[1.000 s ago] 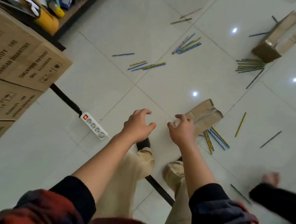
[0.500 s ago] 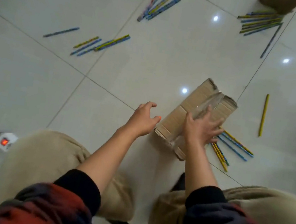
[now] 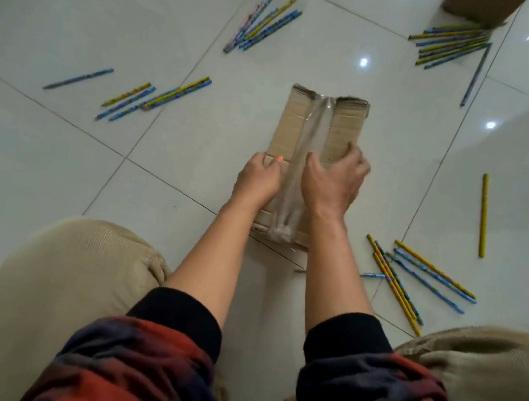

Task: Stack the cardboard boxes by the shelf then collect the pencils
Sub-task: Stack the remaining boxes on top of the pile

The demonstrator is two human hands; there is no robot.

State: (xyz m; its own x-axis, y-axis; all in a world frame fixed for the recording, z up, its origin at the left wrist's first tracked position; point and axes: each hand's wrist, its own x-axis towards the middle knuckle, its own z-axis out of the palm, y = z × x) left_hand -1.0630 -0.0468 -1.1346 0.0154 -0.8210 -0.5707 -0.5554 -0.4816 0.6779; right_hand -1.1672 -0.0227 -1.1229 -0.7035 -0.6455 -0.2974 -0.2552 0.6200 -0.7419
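The tiled floor (image 3: 53, 167) was seen from a crouch, with pencils lying on it in loose groups. A small cardboard box (image 3: 320, 122), taped along its top seam, lay flat on the floor directly ahead, between the knees; a second box (image 3: 477, 7) was partly visible at the far edge. The near box was gripped from both sides: the left hand (image 3: 259, 178) was curled over its left edge, and the right hand (image 3: 335, 180) was clamped over its right half, fingers wrapped down the side. For a clean lift, the box was best kept level and carried two-handed. The pencils beside the box (image 3: 416, 280) were best left untouched until stacking was finished.
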